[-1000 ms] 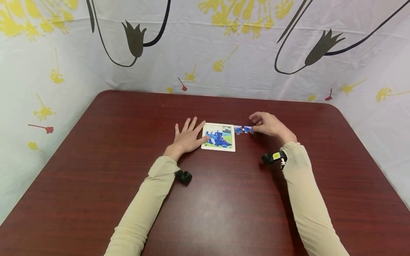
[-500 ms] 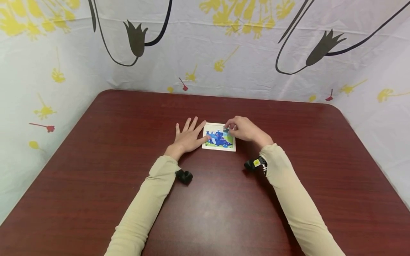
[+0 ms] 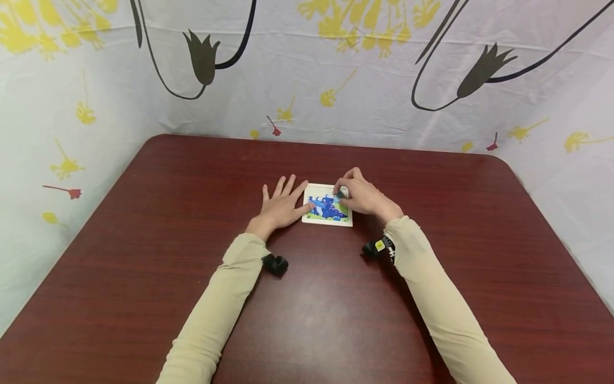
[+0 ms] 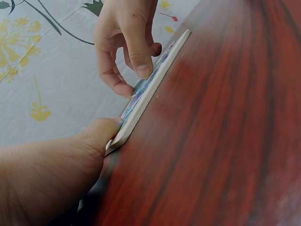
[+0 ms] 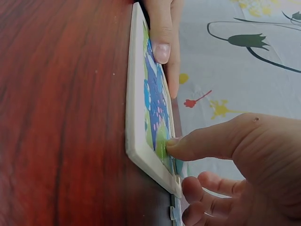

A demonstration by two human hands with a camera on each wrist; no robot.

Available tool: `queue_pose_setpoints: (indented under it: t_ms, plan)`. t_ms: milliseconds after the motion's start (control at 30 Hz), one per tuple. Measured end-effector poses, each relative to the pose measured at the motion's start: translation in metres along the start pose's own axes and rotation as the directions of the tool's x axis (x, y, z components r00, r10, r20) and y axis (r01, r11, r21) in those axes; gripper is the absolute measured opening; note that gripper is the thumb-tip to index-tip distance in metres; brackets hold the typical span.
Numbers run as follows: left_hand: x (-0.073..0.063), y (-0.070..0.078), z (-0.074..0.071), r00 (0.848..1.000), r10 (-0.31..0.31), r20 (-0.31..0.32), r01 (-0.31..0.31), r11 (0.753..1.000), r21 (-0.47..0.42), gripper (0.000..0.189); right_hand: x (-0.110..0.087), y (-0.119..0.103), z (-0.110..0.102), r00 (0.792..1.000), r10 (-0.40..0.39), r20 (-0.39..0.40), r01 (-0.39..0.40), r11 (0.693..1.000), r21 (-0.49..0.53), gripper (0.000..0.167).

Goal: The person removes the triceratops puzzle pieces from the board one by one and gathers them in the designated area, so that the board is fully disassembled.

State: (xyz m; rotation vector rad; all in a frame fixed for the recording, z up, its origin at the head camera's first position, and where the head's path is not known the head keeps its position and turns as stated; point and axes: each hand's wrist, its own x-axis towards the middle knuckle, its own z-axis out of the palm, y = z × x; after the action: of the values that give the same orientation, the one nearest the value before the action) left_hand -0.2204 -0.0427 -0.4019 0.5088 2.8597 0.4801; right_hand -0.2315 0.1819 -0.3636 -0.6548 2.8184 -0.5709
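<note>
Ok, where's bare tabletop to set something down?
Bare tabletop lies between the left sleeve and right sleeve, on the near side of the puzzle tray, and outside both sleeves. It's crowded at the tray: left hand on its left edge, right hand over its far right corner, a jigsaw piece beside it.

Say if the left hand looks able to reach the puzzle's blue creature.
Likely yes: the left hand touches the tray, and the right hand leaves most of the blue creature uncovered.

Soft overhead light leaves pale glare on the tabletop (image 3: pixel 307 320); wrist views look dimmer, perhaps slightly blurred
</note>
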Motion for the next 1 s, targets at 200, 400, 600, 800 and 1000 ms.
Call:
queue_pose_setpoints:
  t_ms: [200,400,600,800,1000]
  plan:
    - [0.000,-0.001,0.001,1.000,0.006,-0.005,-0.006,1.000,0.001,0.072,0.003,0.000,0.001,0.999,-0.043,-0.027,0.042,0.998,-0.045,0.022]
    - [0.000,-0.001,0.001,1.000,0.014,-0.011,-0.014,1.000,-0.003,0.072,0.003,0.002,0.000,0.996,-0.055,-0.076,0.053,0.998,-0.026,0.031]
    - [0.000,-0.002,0.001,1.000,0.012,-0.009,-0.012,1.000,-0.005,0.072,0.003,0.004,-0.001,0.993,-0.063,-0.100,0.059,0.997,-0.046,0.029]
    - [-0.001,-0.002,0.001,1.000,0.009,-0.004,-0.009,1.000,-0.009,0.072,0.002,0.005,-0.004,0.991,-0.063,-0.115,0.058,0.997,-0.051,0.030]
    - [-0.001,-0.002,0.000,1.000,0.017,-0.016,-0.017,1.000,-0.011,0.072,-0.006,0.013,-0.021,0.980,-0.059,-0.191,0.052,0.998,-0.042,0.031]
